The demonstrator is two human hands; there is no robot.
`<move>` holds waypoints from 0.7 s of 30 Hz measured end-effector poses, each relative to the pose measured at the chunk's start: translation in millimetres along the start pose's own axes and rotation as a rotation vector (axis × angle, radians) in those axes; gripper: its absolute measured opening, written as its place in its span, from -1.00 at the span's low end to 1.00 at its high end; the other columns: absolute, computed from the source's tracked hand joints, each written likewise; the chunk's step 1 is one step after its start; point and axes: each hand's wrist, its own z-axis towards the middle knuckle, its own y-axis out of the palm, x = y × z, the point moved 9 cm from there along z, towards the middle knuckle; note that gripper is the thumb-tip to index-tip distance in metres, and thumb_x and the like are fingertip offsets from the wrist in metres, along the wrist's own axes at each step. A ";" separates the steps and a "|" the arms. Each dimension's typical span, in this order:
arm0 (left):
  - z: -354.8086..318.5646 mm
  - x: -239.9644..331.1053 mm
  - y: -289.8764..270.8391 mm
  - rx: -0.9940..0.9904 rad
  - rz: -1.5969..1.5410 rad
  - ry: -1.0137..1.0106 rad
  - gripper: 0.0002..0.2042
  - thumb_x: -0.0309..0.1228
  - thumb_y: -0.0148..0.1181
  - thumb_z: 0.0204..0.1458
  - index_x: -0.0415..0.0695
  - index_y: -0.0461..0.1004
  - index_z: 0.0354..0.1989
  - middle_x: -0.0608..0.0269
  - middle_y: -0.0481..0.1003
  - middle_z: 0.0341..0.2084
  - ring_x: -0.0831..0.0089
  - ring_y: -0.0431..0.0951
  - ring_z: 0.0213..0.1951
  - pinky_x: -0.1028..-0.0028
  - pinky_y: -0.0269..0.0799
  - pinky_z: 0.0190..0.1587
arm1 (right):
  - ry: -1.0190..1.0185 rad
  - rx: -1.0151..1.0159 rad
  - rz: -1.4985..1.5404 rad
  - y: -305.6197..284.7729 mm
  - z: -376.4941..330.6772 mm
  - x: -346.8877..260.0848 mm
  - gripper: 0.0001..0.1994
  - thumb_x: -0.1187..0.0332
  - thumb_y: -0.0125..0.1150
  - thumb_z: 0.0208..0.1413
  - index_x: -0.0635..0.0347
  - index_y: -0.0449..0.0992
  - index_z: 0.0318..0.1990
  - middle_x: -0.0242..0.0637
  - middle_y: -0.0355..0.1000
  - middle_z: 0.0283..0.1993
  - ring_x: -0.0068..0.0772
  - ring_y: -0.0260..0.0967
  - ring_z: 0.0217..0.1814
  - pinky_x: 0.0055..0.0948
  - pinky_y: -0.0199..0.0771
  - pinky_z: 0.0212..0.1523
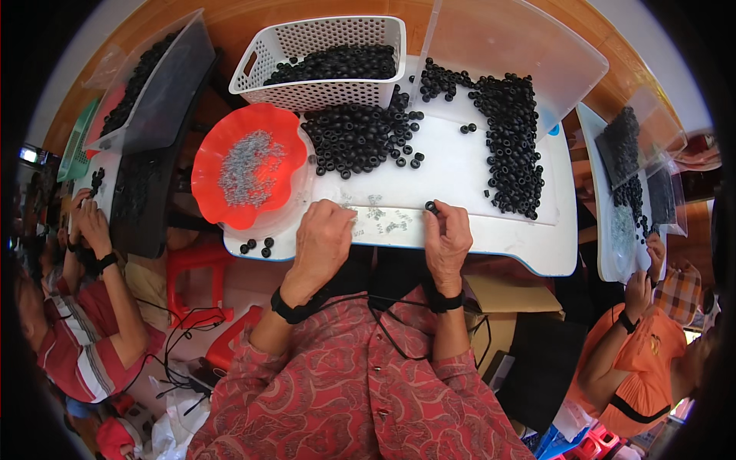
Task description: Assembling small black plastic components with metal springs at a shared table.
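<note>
My right hand is at the front edge of the white table and pinches a small black ring-shaped part between thumb and fingertips. To its left, my left hand has its fingers pressed together just above the table; whatever they hold is too small to make out. Between the two hands lie several tiny silvery pieces that look like small springs. Many more silvery pieces fill the middle of a red wavy-rimmed bowl beside my left hand. Beyond my hands spreads a heap of black parts.
A white perforated basket holding black parts stands at the back. A clear plastic bin lies tipped, with black parts spilling toward me. A few loose black parts sit near the front left edge. People work at tables on both sides.
</note>
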 end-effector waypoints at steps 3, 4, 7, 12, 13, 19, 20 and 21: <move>-4.6 -15.6 -8.4 0.022 0.032 -0.068 -0.86 -0.63 0.17 -0.09 -0.22 0.57 -0.33 0.11 0.41 -0.39 0.12 0.43 -0.26 0.22 0.37 -0.18 | -0.001 -0.002 -0.004 -0.1 0.4 -1.4 -0.79 0.62 0.27 -0.02 0.32 0.52 -0.18 -0.19 0.40 -0.35 -0.34 0.42 -0.44 -0.42 0.43 -0.42; -5.2 -15.9 -9.2 0.024 0.034 -0.070 -0.86 -0.63 0.17 -0.09 -0.22 0.57 -0.33 0.11 0.41 -0.39 0.12 0.43 -0.26 0.22 0.37 -0.18 | 0.002 -0.004 -0.011 -0.4 0.3 -0.8 -0.79 0.62 0.27 -0.02 0.32 0.52 -0.18 -0.19 0.40 -0.35 -0.35 0.41 -0.45 -0.43 0.43 -0.42; -5.7 -14.4 -7.7 0.013 0.034 -0.072 -0.82 -0.65 0.17 -0.12 -0.21 0.57 -0.31 0.11 0.40 -0.40 0.12 0.42 -0.26 0.23 0.36 -0.18 | 0.001 -0.009 -0.024 -0.6 0.4 -0.5 -0.79 0.61 0.27 -0.02 0.32 0.52 -0.18 -0.19 0.39 -0.36 -0.35 0.40 -0.45 -0.43 0.42 -0.42; -2.6 -6.8 0.8 -0.001 0.098 -0.013 -0.79 -0.66 0.17 -0.12 -0.22 0.58 -0.27 0.10 0.40 -0.43 0.13 0.43 -0.31 0.24 0.36 -0.24 | 0.002 -0.013 -0.026 0.9 0.5 -0.7 -0.80 0.60 0.26 -0.01 0.32 0.52 -0.18 -0.20 0.39 -0.36 -0.35 0.39 -0.46 -0.43 0.42 -0.42; -2.8 -7.3 1.5 0.000 0.096 -0.012 -0.79 -0.66 0.17 -0.12 -0.22 0.58 -0.27 0.10 0.40 -0.43 0.13 0.43 -0.31 0.24 0.36 -0.24 | 0.002 -0.014 -0.027 1.0 0.5 -0.7 -0.80 0.60 0.26 -0.01 0.32 0.52 -0.18 -0.20 0.39 -0.36 -0.35 0.40 -0.45 -0.43 0.42 -0.42; 2.9 -4.0 4.2 -0.008 0.072 -0.034 -0.77 -0.63 0.18 -0.12 -0.20 0.58 -0.24 0.12 0.39 -0.38 0.14 0.41 -0.25 0.24 0.34 -0.18 | 0.001 -0.015 -0.031 -0.1 0.2 -0.7 -0.80 0.61 0.27 -0.01 0.31 0.52 -0.19 -0.19 0.40 -0.35 -0.35 0.41 -0.45 -0.43 0.43 -0.41; 5.2 0.2 0.8 0.019 0.046 -0.038 -0.80 -0.61 0.20 -0.10 -0.22 0.58 -0.26 0.12 0.40 -0.39 0.15 0.42 -0.26 0.25 0.35 -0.19 | -0.001 -0.013 -0.034 -1.6 0.5 -0.6 -0.80 0.61 0.27 -0.01 0.31 0.52 -0.19 -0.19 0.40 -0.35 -0.35 0.41 -0.45 -0.43 0.43 -0.41; 7.5 3.2 -1.0 0.044 0.014 -0.041 -0.84 -0.59 0.21 -0.07 -0.23 0.58 -0.27 0.12 0.42 -0.40 0.15 0.43 -0.27 0.25 0.36 -0.20 | -0.001 -0.008 -0.043 -2.5 0.7 -0.5 -0.80 0.61 0.27 -0.01 0.31 0.52 -0.19 -0.19 0.40 -0.35 -0.35 0.41 -0.45 -0.43 0.43 -0.41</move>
